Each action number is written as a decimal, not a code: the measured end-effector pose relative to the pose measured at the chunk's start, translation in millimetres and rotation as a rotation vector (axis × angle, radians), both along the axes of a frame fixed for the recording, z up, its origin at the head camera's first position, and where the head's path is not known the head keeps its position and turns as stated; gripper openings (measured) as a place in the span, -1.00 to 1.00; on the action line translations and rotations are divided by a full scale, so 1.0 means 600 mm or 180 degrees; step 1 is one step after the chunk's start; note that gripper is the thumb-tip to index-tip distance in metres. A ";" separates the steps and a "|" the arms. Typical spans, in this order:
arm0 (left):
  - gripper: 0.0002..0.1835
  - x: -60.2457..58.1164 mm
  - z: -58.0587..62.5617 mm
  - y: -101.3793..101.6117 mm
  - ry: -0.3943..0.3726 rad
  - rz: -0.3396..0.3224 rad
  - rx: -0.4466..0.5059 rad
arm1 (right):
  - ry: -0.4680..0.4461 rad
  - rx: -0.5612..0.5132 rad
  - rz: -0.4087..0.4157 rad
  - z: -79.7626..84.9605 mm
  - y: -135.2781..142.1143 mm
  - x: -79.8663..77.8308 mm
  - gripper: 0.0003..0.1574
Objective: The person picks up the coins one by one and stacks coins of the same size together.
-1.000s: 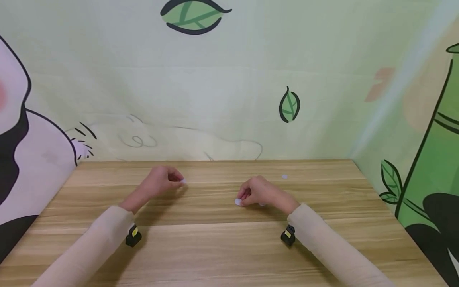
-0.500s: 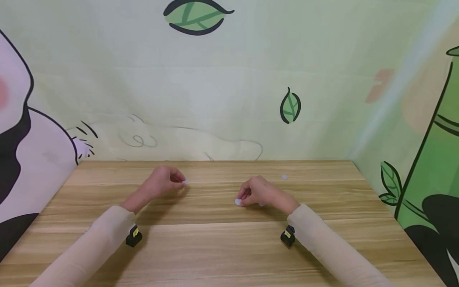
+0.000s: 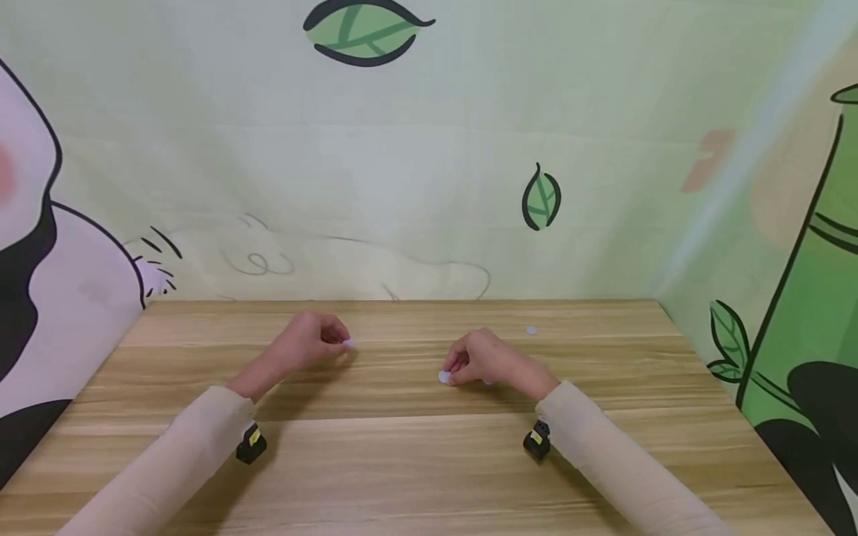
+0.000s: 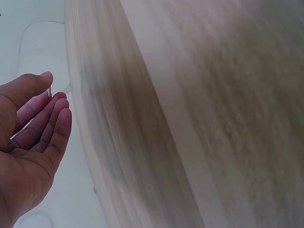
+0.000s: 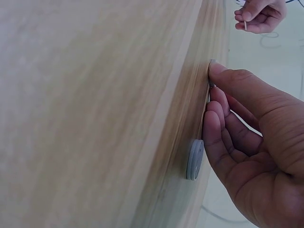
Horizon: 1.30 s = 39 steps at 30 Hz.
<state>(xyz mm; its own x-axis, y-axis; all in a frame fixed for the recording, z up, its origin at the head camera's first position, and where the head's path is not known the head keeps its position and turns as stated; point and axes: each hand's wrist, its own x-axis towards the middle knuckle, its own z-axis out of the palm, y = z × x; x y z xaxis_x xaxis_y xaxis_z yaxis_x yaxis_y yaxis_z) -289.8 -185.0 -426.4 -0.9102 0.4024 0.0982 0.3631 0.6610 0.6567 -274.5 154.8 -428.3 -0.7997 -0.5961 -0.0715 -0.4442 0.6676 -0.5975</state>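
Observation:
My left hand [image 3: 311,340] is above the back of the table, pinching a small silvery coin [image 3: 348,343] between thumb and fingertips. Seen edge-on in the left wrist view, that coin [image 4: 50,91] is a thin pale line. To the right, my right hand [image 3: 484,359] is low at the tabletop, its thumb and fingers on another coin [image 3: 445,377]. A short stack of grey coins [image 5: 194,160] lies beside the right fingers in the right wrist view. From the head, my right hand partly hides this stack.
A further pale disc [image 3: 531,330] lies on the wooden table [image 3: 402,469], behind and right of the right hand. A printed backdrop [image 3: 429,164] with leaves stands at the table's far edge.
My left hand has shifted slightly to the right and towards me, carrying its coin. The right hand stays in place with its coin.

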 end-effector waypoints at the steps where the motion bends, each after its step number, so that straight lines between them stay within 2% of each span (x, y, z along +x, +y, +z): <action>1: -0.93 0.000 -0.001 0.001 -0.0002 -0.0013 -0.0001 | 0.0000 -0.0001 -0.0001 0.000 0.000 0.000 -0.88; 10: -0.91 0.004 -0.007 0.007 0.0032 -0.0127 -0.0009 | 0.0008 0.0001 0.0025 -0.001 -0.001 -0.001 -0.87; 19: -0.91 0.009 -0.009 0.021 -0.0026 -0.0168 -0.0118 | 0.0045 -0.0034 0.0065 -0.001 -0.001 -0.002 -0.86; 32: -0.91 0.022 -0.011 0.039 -0.0227 -0.0258 -0.0130 | 0.0008 -0.0024 0.0040 -0.005 -0.001 -0.005 -0.87; 39: -0.92 0.028 -0.011 0.045 -0.0234 -0.0351 -0.0118 | -0.0030 -0.0050 0.0028 -0.003 0.000 -0.003 -0.88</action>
